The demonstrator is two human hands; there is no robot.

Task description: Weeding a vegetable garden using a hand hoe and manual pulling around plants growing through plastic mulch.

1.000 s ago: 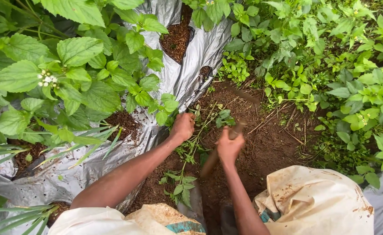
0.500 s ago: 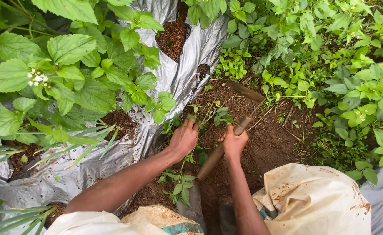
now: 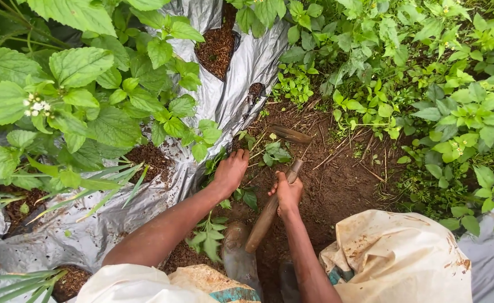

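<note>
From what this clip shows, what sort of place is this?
Most likely a cultivated outdoor plot or small farm: silver plastic mulch sheeting with soil-filled planting holes, bare dug soil ringed by leafy weeds, and a wooden-handled digging tool in the right hand.

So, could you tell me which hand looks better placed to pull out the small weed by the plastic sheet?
Probably the left hand: it rests closed on the weed stems at the edge of the silver plastic sheet. The right hand is occupied, gripping the wooden-handled hoe.
</note>
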